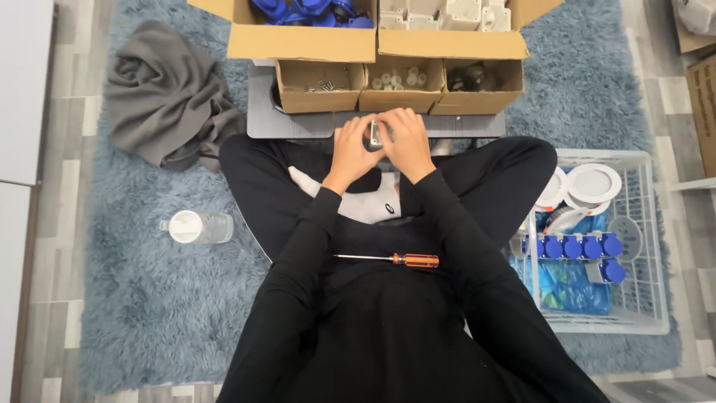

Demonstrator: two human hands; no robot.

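Note:
My left hand (352,151) and my right hand (407,142) meet in front of me over a small grey-white plastic part (376,133), both gripping it between the fingertips. Most of the part is hidden by my fingers. I sit cross-legged in black clothes and white socks. An orange-handled screwdriver (395,259) lies across my lap, apart from both hands.
A grey board (261,123) carries three small cardboard boxes (321,86) of screws and small pieces. Behind it stands a large carton (298,41) with blue and white parts. A white wire basket (641,298) with blue-capped pieces stands right; a bottle (195,226) and grey cloth (164,93) lie left.

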